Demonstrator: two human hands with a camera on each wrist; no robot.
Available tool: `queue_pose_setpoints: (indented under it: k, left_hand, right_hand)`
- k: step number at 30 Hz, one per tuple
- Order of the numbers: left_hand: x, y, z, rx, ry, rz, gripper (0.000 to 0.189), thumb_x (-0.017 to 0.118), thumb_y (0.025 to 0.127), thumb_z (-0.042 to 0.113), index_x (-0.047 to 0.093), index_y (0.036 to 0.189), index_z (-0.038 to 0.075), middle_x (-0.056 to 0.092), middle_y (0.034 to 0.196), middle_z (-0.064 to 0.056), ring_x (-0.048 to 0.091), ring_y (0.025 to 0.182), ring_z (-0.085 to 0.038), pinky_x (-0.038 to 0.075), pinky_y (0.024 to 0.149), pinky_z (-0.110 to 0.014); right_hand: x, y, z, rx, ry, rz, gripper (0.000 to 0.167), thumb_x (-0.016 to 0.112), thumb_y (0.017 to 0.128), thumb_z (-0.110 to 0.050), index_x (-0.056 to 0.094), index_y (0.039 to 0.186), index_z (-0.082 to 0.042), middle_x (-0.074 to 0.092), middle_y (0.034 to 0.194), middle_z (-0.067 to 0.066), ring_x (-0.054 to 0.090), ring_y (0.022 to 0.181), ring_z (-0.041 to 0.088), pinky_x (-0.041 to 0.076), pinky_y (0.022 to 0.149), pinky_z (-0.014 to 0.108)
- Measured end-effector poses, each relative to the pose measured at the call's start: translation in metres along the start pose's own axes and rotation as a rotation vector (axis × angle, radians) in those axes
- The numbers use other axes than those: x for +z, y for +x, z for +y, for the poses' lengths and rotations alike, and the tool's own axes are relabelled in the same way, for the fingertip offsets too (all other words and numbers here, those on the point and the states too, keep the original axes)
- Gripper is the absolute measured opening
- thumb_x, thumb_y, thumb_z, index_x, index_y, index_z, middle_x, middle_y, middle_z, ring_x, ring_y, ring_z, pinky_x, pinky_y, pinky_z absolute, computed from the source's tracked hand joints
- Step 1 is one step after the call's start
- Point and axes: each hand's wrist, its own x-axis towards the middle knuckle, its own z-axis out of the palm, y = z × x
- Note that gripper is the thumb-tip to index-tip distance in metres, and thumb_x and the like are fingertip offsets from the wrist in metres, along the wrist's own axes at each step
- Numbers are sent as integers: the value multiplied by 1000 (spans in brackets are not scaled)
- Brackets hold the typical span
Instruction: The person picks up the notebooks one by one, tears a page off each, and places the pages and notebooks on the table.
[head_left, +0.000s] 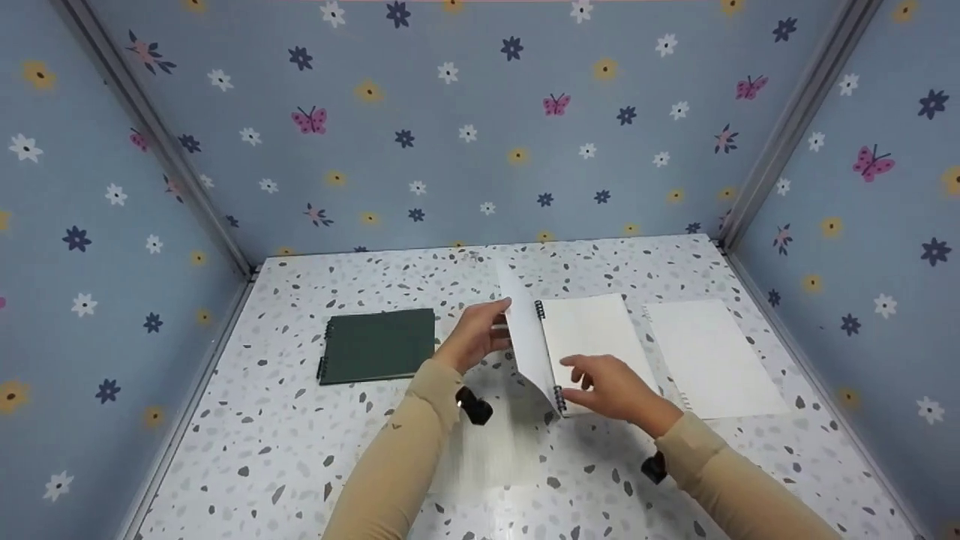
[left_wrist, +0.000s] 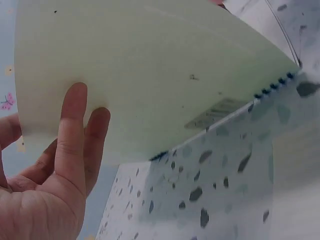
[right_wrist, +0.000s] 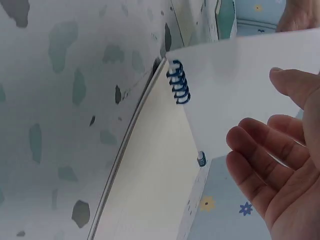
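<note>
A spiral notebook (head_left: 596, 330) lies open in the middle of the table, its blank pages showing on the right of the coil. One leaf, apparently its cover (left_wrist: 145, 65), stands raised on the left, with a barcode-like patch near the coil. My left hand (head_left: 476, 337) pinches the outer edge of this leaf, fingers on its outer face and thumb round the edge. Over the pages, close to the coil (right_wrist: 179, 84), my right hand (head_left: 607, 386) hovers with loosely bent fingers and holds nothing.
Left of my hands lies a dark green spiral notebook (head_left: 382, 345). A loose white sheet (head_left: 716, 360) with a ragged edge is at the right. Nearer me, a pale sheet (head_left: 491, 457) lies on the speckled table (head_left: 277, 442). Patterned walls (head_left: 480, 120) enclose the back and sides.
</note>
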Motion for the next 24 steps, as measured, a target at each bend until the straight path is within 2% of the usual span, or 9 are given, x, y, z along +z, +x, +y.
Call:
queue_pose_setpoints:
  k: [3, 7, 10, 13, 15, 18, 20, 21, 24]
  left_hand:
    - [3, 1, 2, -6, 0, -10, 48, 55, 114, 33, 60, 149, 0, 66, 142, -25, 78, 110, -28, 68, 90, -35]
    - [6, 2, 4, -4, 21, -14, 52, 55, 114, 35, 58, 152, 0, 66, 144, -25, 77, 116, -31, 67, 93, -36]
    - [7, 2, 4, 15, 44, -18, 55, 56, 114, 39, 57, 152, -1, 66, 144, -24, 76, 118, -32, 67, 95, -38]
    - [9, 2, 5, 33, 79, -21, 60, 55, 114, 43, 52, 154, -2, 62, 148, -25, 73, 124, -35, 66, 99, -40]
    - [10, 2, 4, 39, 121, -10, 61, 55, 114, 42, 50, 156, -2, 60, 151, -26, 70, 128, -38, 65, 100, -40]
    - [14, 2, -2, 45, 214, 27, 54, 57, 114, 37, 55, 151, -1, 63, 147, -24, 69, 129, -40, 66, 98, -39]
    - [17, 2, -11, 71, 302, 41, 47, 58, 113, 31, 60, 145, -3, 66, 142, -24, 71, 125, -40, 67, 95, -39]
    - [19, 3, -16, 92, 356, 41, 44, 59, 112, 28, 63, 141, -4, 67, 138, -23, 71, 123, -40, 67, 94, -39]
    - [25, 4, -38, 179, 566, 16, 36, 62, 110, 20, 67, 134, -6, 71, 132, -22, 72, 118, -37, 66, 94, -42]
  right_hand:
    - [12, 5, -11, -55, -44, 11, 50, 83, 98, -27, 70, 137, 0, 80, 96, 10, 72, 78, 19, 60, 71, 38]
    - [28, 7, -18, -114, -92, 71, 37, 79, 98, -16, 72, 130, 0, 78, 82, 2, 66, 68, 11, 57, 65, 32]
    - [36, 6, -20, -115, -79, 168, 25, 73, 97, -5, 75, 121, 2, 74, 74, 2, 57, 61, 5, 51, 58, 26]
    - [40, 4, -16, -79, 6, 319, 17, 68, 95, 2, 76, 110, 3, 72, 71, 3, 50, 57, 3, 45, 52, 22]
    - [40, 2, -12, -23, 104, 406, 10, 67, 95, 4, 76, 99, 3, 71, 68, 5, 51, 56, 3, 43, 50, 22]
    - [39, -4, -4, 110, 291, 467, 11, 65, 95, 5, 76, 96, 4, 74, 70, 9, 60, 56, 6, 47, 50, 23]
    - [36, -8, 1, 236, 445, 464, 13, 63, 96, 5, 75, 101, 5, 77, 75, 13, 67, 61, 11, 53, 54, 23]
    - [36, -11, 3, 303, 525, 461, 18, 61, 97, 4, 75, 108, 7, 78, 80, 15, 71, 63, 13, 57, 56, 24]
    - [34, -16, 10, 487, 717, 459, 28, 58, 99, 3, 70, 122, 11, 80, 91, 22, 76, 68, 19, 65, 62, 28]
